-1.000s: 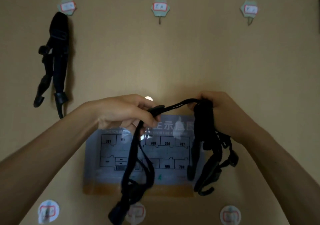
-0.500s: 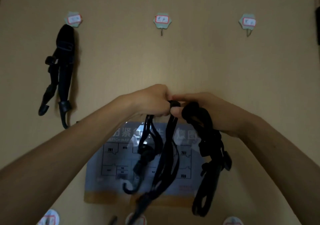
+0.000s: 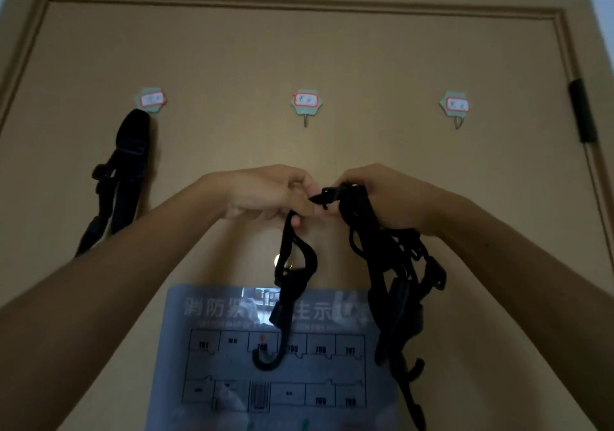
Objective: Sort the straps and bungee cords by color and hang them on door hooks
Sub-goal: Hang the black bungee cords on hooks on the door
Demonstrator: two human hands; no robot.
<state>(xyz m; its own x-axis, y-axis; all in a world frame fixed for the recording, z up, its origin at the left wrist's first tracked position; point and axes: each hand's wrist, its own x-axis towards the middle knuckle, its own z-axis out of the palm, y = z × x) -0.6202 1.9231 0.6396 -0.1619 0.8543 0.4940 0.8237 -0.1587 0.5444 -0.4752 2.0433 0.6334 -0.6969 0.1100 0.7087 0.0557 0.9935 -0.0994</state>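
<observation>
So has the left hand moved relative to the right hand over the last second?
Yes. The left hand closed in on the right hand; now they nearly touch, above the floor-plan poster.

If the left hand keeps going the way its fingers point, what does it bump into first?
The left hand points right, so it would probably meet the right hand and its bundle of black cords first. They look almost touching already, though depth is hard to judge.

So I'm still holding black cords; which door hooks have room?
Middle hook and right hook hang bare, open door between them. The left hook is crowded by a black strap. Both hands fill the space below.
</observation>
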